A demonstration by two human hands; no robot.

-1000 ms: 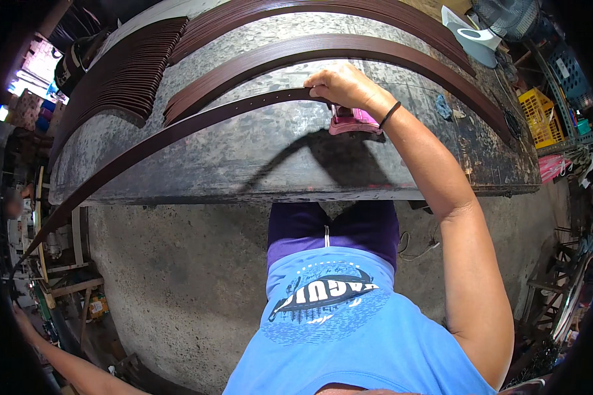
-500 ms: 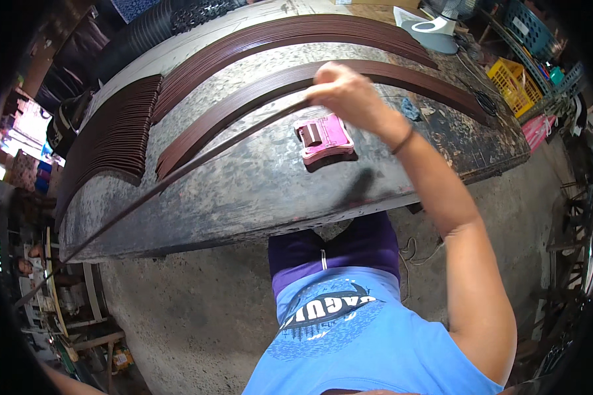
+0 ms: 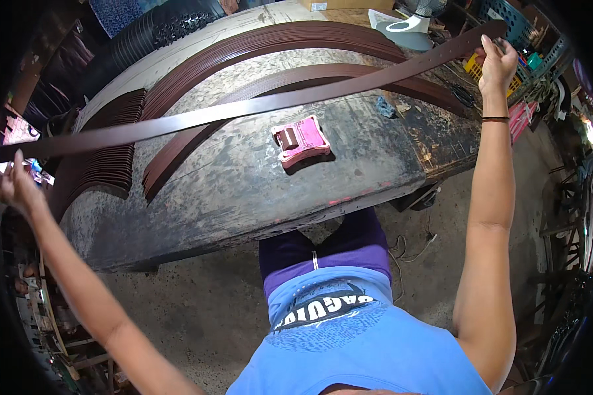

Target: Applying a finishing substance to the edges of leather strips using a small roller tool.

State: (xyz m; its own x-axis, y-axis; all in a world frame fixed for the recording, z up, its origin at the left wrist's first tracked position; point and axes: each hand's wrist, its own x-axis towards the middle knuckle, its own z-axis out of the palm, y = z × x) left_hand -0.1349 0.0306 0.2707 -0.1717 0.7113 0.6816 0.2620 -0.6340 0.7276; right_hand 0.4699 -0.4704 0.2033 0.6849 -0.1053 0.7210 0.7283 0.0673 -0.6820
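A long dark-brown belt strap (image 3: 296, 96) is stretched across the view above the table, its flat face showing and light glinting off its left half. My left hand (image 3: 21, 184) grips its left end at the far left. Up at the right, my right hand (image 3: 498, 64) pinches it near the rounded end, where small punched holes show. Below the strap, a pink block (image 3: 315, 133) with a small brown piece on top sits on the table. Behind lie a curved stack of brown straps (image 3: 270, 36), a nearer curved stack (image 3: 184, 151) and a fanned pile (image 3: 109, 168) at the left.
The worn dark worktable (image 3: 244, 191) has its front edge by my waist. A blue rag (image 3: 385, 107) lies toward its right. At the back right stand a white fan base (image 3: 405, 33) and a yellow crate (image 3: 474, 68). A cable (image 3: 402, 253) lies on the floor.
My right hand has moved right and outward, and my left hand has come into view on the left. The strap has risen and turned from edge-on to flat face showing.
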